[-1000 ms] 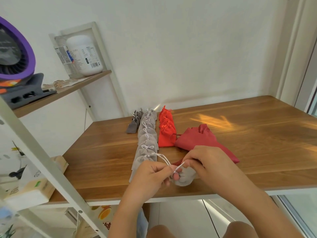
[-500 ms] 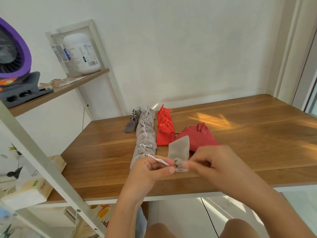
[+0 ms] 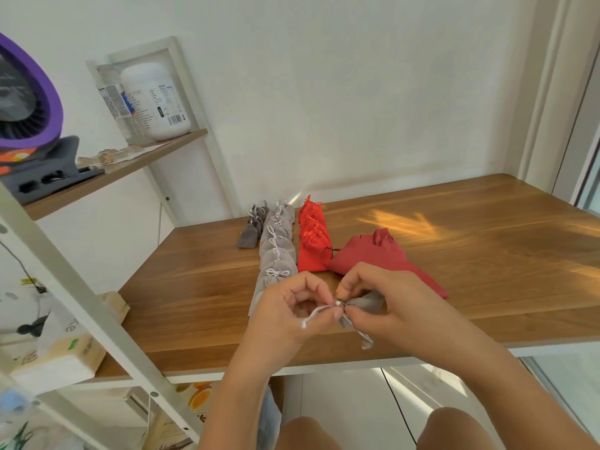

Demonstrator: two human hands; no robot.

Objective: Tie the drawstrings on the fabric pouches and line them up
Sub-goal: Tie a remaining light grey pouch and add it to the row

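Fingers (image 3: 319,292) of the left hand (image 3: 285,306) pinch the white drawstring (image 3: 316,312). Those of the right hand (image 3: 389,306) grip the grey pouch (image 3: 368,303) at its gathered neck, held between them above the near edge of the counter (image 3: 194,303). Risk, as I judge: the thin cord slips the pinch before the knot cinches, or the pouch drops past the edge. Beyond the fingers lie rows of tied grey pouches (image 3: 277,251) and red pouches (image 3: 312,241); white wall behind, shelf (image 3: 130,167) to their left.
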